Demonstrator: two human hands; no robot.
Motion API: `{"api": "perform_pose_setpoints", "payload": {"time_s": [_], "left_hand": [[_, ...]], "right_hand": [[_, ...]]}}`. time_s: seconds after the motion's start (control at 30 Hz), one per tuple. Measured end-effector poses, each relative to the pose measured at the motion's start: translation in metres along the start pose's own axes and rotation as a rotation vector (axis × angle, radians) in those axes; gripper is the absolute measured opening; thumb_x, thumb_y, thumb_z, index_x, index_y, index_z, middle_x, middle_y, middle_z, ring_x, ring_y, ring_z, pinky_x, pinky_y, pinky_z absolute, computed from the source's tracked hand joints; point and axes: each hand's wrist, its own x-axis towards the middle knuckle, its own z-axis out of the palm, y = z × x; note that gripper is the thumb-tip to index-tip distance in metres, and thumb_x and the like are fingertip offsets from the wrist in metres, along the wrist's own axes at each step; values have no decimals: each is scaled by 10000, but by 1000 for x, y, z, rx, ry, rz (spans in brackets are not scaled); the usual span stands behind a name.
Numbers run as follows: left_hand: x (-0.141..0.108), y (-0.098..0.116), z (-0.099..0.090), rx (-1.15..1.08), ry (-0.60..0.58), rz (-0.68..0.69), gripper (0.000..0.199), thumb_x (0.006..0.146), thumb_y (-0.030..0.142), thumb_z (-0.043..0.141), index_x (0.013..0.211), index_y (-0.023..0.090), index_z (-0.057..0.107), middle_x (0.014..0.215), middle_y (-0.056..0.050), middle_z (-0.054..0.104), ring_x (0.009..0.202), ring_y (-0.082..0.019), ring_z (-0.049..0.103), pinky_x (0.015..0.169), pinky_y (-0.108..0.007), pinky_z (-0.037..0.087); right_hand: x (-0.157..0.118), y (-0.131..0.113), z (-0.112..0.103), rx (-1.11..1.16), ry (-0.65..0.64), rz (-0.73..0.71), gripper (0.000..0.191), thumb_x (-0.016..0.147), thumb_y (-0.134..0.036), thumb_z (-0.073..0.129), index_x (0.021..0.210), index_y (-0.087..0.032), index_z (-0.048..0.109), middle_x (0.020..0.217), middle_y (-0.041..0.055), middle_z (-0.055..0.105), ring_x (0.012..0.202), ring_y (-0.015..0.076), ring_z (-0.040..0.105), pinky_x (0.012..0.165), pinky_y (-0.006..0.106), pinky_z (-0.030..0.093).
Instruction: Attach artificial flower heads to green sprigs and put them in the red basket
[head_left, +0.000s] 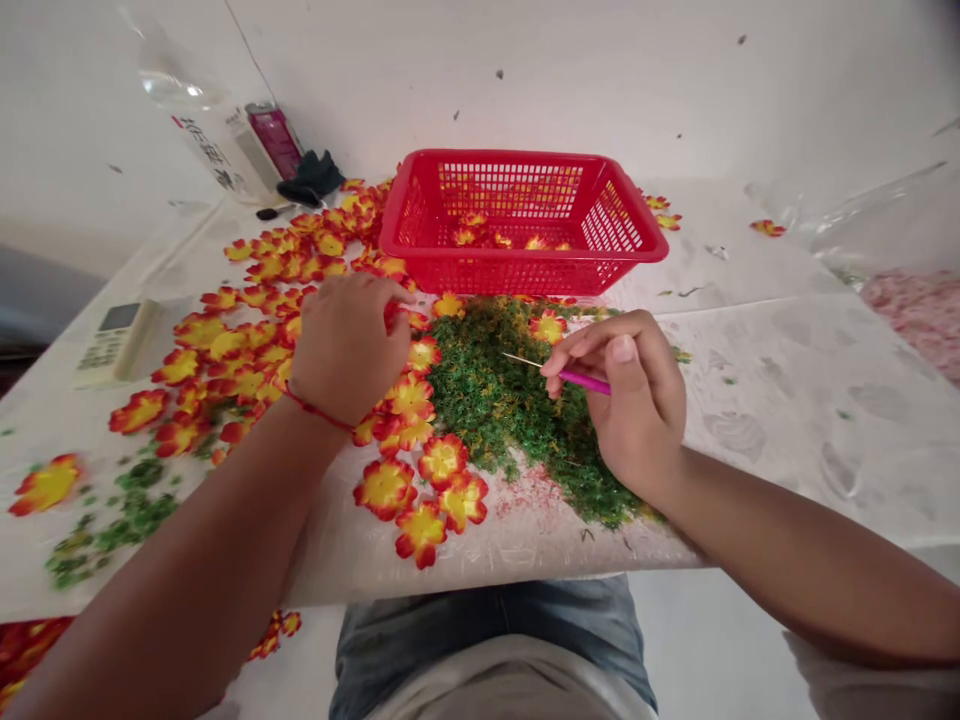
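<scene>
My right hand [626, 400] pinches a pink-handled needle [585, 378], its thin metal point aimed left over a heap of green artificial foliage [495, 410]. My left hand [349, 345] rests among red-and-yellow fabric flowers [247, 350], and its fingertips reach a red petal near the basket. The palm side and fingers are hidden, so any hold is unclear. A red thread circles my left wrist. Several more flowers [420, 480] lie between my left hand and the foliage. A red plastic basket [525, 270] stands beyond both hands, with several flowers inside.
A white remote control [118, 342] lies at the left. A clear plastic bottle [210, 130], pink can [276, 140] and dark cloth [311, 177] stand behind. A clear plastic bag [877, 225] and pink material [915, 310] sit at the right. The table's near edge is above my lap.
</scene>
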Motion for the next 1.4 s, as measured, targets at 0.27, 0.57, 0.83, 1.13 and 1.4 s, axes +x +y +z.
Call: {"api": "perform_pose_setpoints", "payload": {"time_s": [0.27, 0.57, 0.83, 1.13, 1.4], "left_hand": [[-5, 6, -2, -74, -122, 134, 232, 1013, 427, 663, 890, 272, 785, 1050, -108, 836, 1071, -359, 752, 1059, -562, 609], [-11, 16, -17, -82, -166, 270, 143, 902, 276, 719, 976, 246, 837, 1052, -102, 872, 1018, -371, 815, 1022, -568, 653], [-12, 35, -14, -671, -135, -88, 155, 929, 385, 843, 1000, 259, 901, 1032, -36, 906, 913, -240, 844, 825, -305, 681], [-24, 57, -2, -1174, -331, -313, 300, 872, 370, 934, 1118, 198, 940, 998, -61, 882, 896, -221, 837, 893, -343, 734], [-23, 62, 2, -1443, -246, -482, 227, 814, 325, 951, 982, 174, 925, 938, -53, 808, 916, -208, 774, 904, -406, 750]], "right_hand": [[-3, -2, -2, 8, -49, -41, 198, 1196, -393, 597, 1093, -281, 723, 974, 39, 797, 784, 183, 732, 705, 368, 634], [-3, 0, -5, -2, -75, -55, 184, 1196, -390, 593, 1116, -288, 723, 985, 43, 797, 792, 187, 733, 701, 375, 637], [-5, 2, -6, -11, -120, -171, 184, 1198, -327, 589, 1156, -244, 748, 1040, 68, 811, 805, 169, 767, 710, 345, 653], [-6, 3, -7, -23, -172, -142, 127, 1177, -334, 637, 1225, -255, 723, 1040, 64, 829, 825, 181, 793, 748, 348, 699], [-7, 4, -8, -32, -169, -118, 118, 1181, -304, 628, 1212, -244, 726, 1044, 60, 824, 843, 170, 791, 758, 333, 683]]}}
